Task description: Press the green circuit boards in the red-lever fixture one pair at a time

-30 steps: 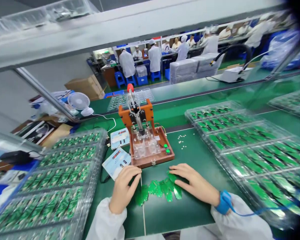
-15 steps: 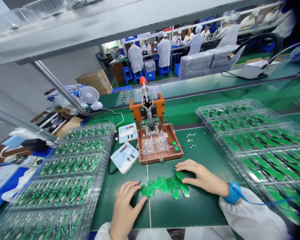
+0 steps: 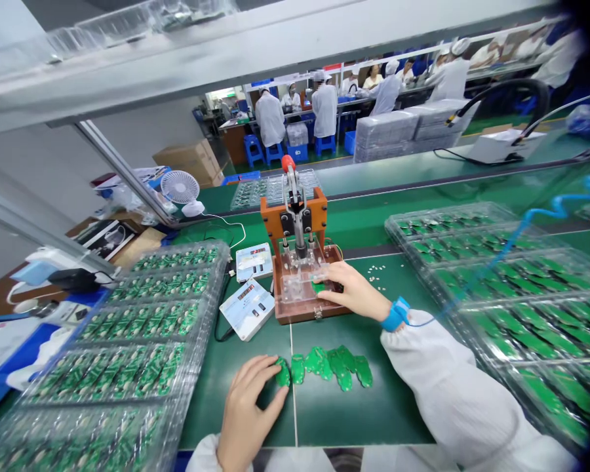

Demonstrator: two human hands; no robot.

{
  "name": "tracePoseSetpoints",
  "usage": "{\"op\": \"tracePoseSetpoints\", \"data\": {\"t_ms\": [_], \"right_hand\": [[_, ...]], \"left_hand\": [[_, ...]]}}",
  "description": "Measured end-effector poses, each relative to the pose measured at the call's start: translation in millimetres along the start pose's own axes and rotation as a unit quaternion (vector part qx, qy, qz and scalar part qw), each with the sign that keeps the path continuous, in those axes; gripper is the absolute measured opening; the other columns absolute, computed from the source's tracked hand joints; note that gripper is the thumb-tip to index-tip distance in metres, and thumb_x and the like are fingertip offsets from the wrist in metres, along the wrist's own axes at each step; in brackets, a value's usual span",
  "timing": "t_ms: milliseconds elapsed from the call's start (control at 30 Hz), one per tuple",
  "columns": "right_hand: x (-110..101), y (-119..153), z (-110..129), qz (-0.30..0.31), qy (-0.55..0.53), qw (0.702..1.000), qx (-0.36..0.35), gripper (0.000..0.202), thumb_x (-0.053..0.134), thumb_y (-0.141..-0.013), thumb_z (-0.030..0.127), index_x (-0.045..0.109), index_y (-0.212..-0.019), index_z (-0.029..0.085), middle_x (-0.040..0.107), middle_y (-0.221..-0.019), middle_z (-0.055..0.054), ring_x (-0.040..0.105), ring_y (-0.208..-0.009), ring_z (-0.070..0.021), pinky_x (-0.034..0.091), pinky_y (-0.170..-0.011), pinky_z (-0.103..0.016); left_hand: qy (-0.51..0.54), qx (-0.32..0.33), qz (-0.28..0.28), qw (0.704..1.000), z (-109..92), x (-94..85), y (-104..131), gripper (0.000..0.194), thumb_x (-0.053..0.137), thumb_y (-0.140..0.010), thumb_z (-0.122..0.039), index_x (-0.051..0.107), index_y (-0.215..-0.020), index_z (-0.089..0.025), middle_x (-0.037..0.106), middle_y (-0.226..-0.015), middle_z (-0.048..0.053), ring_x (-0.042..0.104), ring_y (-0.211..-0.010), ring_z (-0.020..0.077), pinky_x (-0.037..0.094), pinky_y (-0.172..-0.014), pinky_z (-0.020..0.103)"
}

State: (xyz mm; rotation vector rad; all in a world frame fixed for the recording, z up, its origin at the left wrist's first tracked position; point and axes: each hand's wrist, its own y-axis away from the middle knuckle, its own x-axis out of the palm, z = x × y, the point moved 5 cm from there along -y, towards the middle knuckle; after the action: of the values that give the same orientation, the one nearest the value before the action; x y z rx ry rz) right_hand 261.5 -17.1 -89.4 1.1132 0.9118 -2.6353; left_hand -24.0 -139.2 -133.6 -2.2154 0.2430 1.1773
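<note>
My left hand [image 3: 252, 405] rests on the green mat with thumb and fingers curved around a small green circuit board [image 3: 282, 372], at the left end of a row of boards. Over the right side of the test fixture [image 3: 295, 313], my right hand [image 3: 351, 288] pinches another green board [image 3: 318, 286] at the clear plastic plate. A blue band [image 3: 396, 314] circles my right wrist. The loose green boards [image 3: 343, 360] lie partly overlapping in front of the fixture. Its red-knobbed lever [image 3: 288, 164] stands upright.
Two white meter boxes [image 3: 247, 309] sit left of the fixture. Trays of boards stand at left [image 3: 196, 354] and right [image 3: 452, 295]. Tiny white pieces [image 3: 376, 268] lie behind my right hand. A small fan [image 3: 179, 188] stands at back left. People in white work farther off.
My right hand has moved up and left from the row to the fixture, carrying a green board. My left hand stays beside its board, which now stands slightly apart from the row.
</note>
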Motion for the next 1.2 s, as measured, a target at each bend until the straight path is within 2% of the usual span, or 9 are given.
{"op": "tracePoseSetpoints", "data": {"t_ms": [100,233,367,500,633,967,1100,1200], "right_hand": [[1.6,2.2,-0.6,-0.003,0.009,1.0,-0.005,0.021,0.076,-0.09,0.033,0.074,-0.11,0.024,0.077,-0.117,-0.008,0.066,-0.113,-0.0276,0.053,-0.101,-0.048],[1.9,4.4,2.1,-0.007,0.019,1.0,-0.009,0.02,0.075,-0.091,0.032,0.073,-0.11,0.024,0.077,-0.116,-0.007,0.064,-0.115,-0.0282,0.051,-0.104,-0.051],[2.6,5.1,4.6,-0.011,0.027,0.999,-0.014,0.019,0.073,-0.092,0.03,0.073,-0.109,0.022,0.077,-0.114,-0.008,0.062,-0.114,-0.0286,0.052,-0.102,-0.052],[3.7,6.5,4.4,-0.013,0.03,0.999,-0.018,0.02,0.072,-0.093,0.031,0.072,-0.112,0.023,0.076,-0.116,-0.007,0.062,-0.114,-0.028,0.053,-0.103,-0.051],[4.8,8.1,2.5,-0.012,0.029,0.999,-0.013,0.021,0.071,-0.094,0.032,0.072,-0.114,0.025,0.076,-0.119,-0.007,0.062,-0.115,-0.0277,0.054,-0.103,-0.051],[5.7,7.2,6.1,-0.016,0.001,1.0,-0.001,0.019,0.068,-0.095,0.033,0.074,-0.111,0.026,0.077,-0.115,-0.006,0.061,-0.113,-0.0295,0.053,-0.103,-0.053],[-8.0,7.2,8.3,-0.059,-0.019,0.998,0.014,0.018,0.065,-0.096,0.038,0.075,-0.107,0.028,0.075,-0.122,-0.007,0.065,-0.115,-0.0279,0.053,-0.105,-0.051],[-36.9,-4.5,4.5,-0.151,-0.031,0.987,0.054,0.024,0.053,-0.102,0.039,0.073,-0.105,0.025,0.075,-0.114,-0.009,0.069,-0.109,-0.0257,0.055,-0.1,-0.047]], "left_hand": [[0.024,0.011,-0.025,0.999,-5.2,-8.9,-22.1,0.019,0.067,-0.094,-0.026,0.068,-0.113,-0.026,0.074,-0.119,0.005,0.067,-0.113,0.0273,0.058,-0.094,0.047],[0.05,0.048,-0.059,0.996,-8.9,-15.6,-76.3,0.018,0.066,-0.094,-0.022,0.069,-0.112,-0.024,0.073,-0.122,0.006,0.065,-0.117,0.0262,0.054,-0.102,0.049],[0.063,0.077,-0.052,0.994,-2.4,-6.8,-133.6,0.015,0.07,-0.091,-0.022,0.072,-0.106,-0.021,0.074,-0.117,0.008,0.064,-0.114,0.0282,0.053,-0.1,0.051],[0.082,0.101,-0.025,0.991,5.1,8.6,-164.8,0.013,0.071,-0.087,-0.019,0.073,-0.1,-0.02,0.075,-0.114,0.008,0.064,-0.113,0.0288,0.053,-0.1,0.051],[0.097,0.105,-0.007,0.99,9.2,17.6,-170.2,0.013,0.071,-0.087,-0.018,0.072,-0.1,-0.02,0.075,-0.117,0.007,0.064,-0.114,0.0284,0.051,-0.102,0.051],[0.096,0.116,-0.007,0.989,13.2,21.1,-170.3,0.01,0.068,-0.088,-0.02,0.069,-0.099,-0.021,0.072,-0.118,0.007,0.06,-0.119,0.0287,0.049,-0.105,0.051],[0.083,0.113,-0.057,0.988,10.8,20.0,-160.3,0.012,0.066,-0.092,-0.023,0.07,-0.103,-0.02,0.065,-0.134,0.011,0.055,-0.129,0.0316,0.046,-0.109,0.055],[0.089,0.12,-0.136,0.979,-2.0,15.5,-147.3,0.018,0.063,-0.092,-0.022,0.068,-0.109,-0.02,0.065,-0.128,0.014,0.06,-0.119,0.0303,0.051,-0.1,0.052]]}}
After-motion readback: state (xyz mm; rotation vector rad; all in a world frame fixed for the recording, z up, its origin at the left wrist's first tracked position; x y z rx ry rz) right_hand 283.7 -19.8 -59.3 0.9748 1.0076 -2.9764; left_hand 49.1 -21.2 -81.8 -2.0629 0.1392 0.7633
